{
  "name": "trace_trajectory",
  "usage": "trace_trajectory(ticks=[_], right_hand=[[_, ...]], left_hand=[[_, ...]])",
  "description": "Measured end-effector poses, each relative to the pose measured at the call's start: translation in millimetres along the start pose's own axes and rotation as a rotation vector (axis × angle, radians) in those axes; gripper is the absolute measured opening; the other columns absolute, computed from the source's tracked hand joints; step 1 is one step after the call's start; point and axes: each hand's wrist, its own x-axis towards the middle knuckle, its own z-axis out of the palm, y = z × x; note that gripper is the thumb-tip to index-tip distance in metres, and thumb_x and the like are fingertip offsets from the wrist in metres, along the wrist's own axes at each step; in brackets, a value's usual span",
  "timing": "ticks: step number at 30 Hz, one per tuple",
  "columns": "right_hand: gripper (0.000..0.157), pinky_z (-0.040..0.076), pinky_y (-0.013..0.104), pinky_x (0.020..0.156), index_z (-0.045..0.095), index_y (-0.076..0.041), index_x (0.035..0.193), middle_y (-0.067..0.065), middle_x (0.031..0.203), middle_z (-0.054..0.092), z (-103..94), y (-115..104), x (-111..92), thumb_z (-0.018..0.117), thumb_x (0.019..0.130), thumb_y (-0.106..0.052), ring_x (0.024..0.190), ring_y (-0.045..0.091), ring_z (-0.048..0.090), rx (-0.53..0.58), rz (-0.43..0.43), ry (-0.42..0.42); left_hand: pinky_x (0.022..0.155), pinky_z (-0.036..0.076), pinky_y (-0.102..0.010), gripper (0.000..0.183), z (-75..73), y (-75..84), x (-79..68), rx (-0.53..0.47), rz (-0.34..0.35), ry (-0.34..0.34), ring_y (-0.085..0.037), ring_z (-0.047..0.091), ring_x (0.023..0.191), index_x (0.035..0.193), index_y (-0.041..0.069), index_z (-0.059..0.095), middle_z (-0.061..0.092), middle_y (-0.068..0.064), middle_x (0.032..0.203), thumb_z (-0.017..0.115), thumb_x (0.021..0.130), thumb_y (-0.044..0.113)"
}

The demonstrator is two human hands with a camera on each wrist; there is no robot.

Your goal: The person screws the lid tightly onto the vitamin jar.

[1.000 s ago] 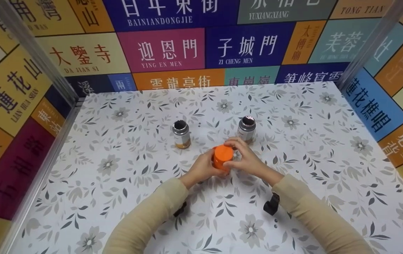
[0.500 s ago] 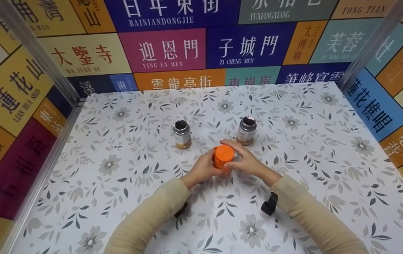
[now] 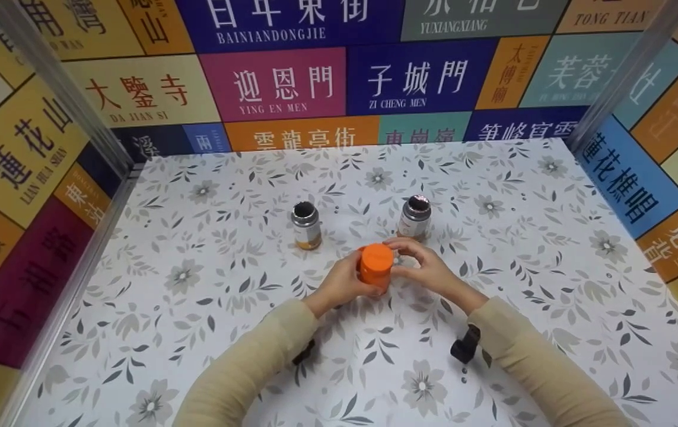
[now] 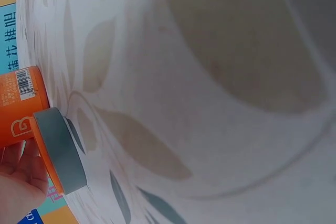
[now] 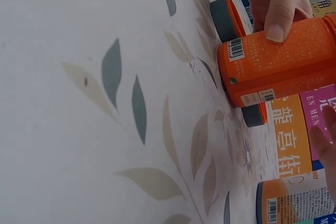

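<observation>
An orange bottle (image 5: 278, 59) with an orange top (image 3: 378, 256) is upright at the middle of the table. My left hand (image 3: 339, 281) grips its left side, the thumb (image 5: 278, 22) pressed along the bottle in the right wrist view. My right hand (image 3: 430, 276) is just right of the top, with thumb and fingers spread and nothing in them. In the left wrist view, a grey-and-orange round disc, like a lid (image 4: 62, 150), sits low beside the bottle. Another grey-and-orange piece (image 5: 254, 114) shows behind the bottle in the right wrist view.
Two silver-topped bottles without lids stand farther back, one on the left (image 3: 306, 228) and one on the right (image 3: 414, 219). The table (image 3: 184, 326) has a floral cover. Printed panels (image 3: 285, 83) wall off its back and sides.
My right hand has drawn off the bottle's top to the right. The left hand keeps its grip, and the bottles stay in place.
</observation>
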Motion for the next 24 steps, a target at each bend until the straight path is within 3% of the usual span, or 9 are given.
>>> trace_trajectory(ticks=[5, 8, 11, 18, 24], right_hand=[[0.056, 0.024, 0.054, 0.105, 0.037, 0.007, 0.134, 0.023, 0.138, 0.039, -1.3, -8, 4, 0.060, 0.083, 0.005, 0.126, 0.030, 0.037, 0.052, -0.021, -0.088], [0.059, 0.019, 0.050, 0.109, 0.033, 0.001, 0.139, 0.017, 0.144, 0.035, -2.7, 0, 6, 0.058, 0.086, 0.001, 0.132, 0.024, 0.031, 0.084, 0.005, -0.165], [0.059, 0.018, 0.049, 0.109, 0.034, -0.002, 0.140, 0.013, 0.145, 0.034, -3.5, 6, 6, 0.059, 0.087, -0.005, 0.132, 0.021, 0.030, 0.079, 0.050, -0.189], [0.058, 0.028, 0.054, 0.103, 0.040, 0.002, 0.135, 0.019, 0.137, 0.040, 1.0, 5, 7, 0.064, 0.081, 0.000, 0.117, 0.024, 0.042, -0.052, 0.032, -0.107], [0.054, 0.031, 0.056, 0.099, 0.048, 0.009, 0.123, 0.023, 0.123, 0.047, 10.1, -15, 7, 0.071, 0.074, 0.002, 0.110, 0.029, 0.045, -0.096, 0.028, -0.006]], left_hand=[[0.101, 0.036, -0.033, 0.080, 0.0, -0.3, -0.7, -0.012, 0.002, 0.000, -0.020, 0.051, 0.113, 0.132, 0.004, 0.043, 0.055, -0.009, 0.125, 0.082, 0.064, 0.015], [0.102, 0.035, -0.033, 0.080, 0.0, 0.0, -0.8, -0.023, 0.003, -0.003, -0.020, 0.050, 0.115, 0.133, 0.005, 0.042, 0.054, -0.009, 0.127, 0.081, 0.064, 0.014], [0.103, 0.034, -0.033, 0.081, 0.5, 0.0, -0.4, -0.033, -0.003, -0.005, -0.020, 0.050, 0.116, 0.134, 0.006, 0.041, 0.053, -0.008, 0.128, 0.081, 0.064, 0.014], [0.102, 0.035, -0.033, 0.080, 0.5, -0.1, -1.0, -0.022, 0.017, 0.002, -0.020, 0.050, 0.116, 0.134, 0.005, 0.041, 0.053, -0.009, 0.128, 0.081, 0.065, 0.013], [0.101, 0.037, -0.032, 0.077, 1.0, -0.5, -1.3, -0.004, 0.033, 0.002, -0.020, 0.051, 0.114, 0.132, 0.004, 0.042, 0.054, -0.010, 0.126, 0.081, 0.066, 0.016]])
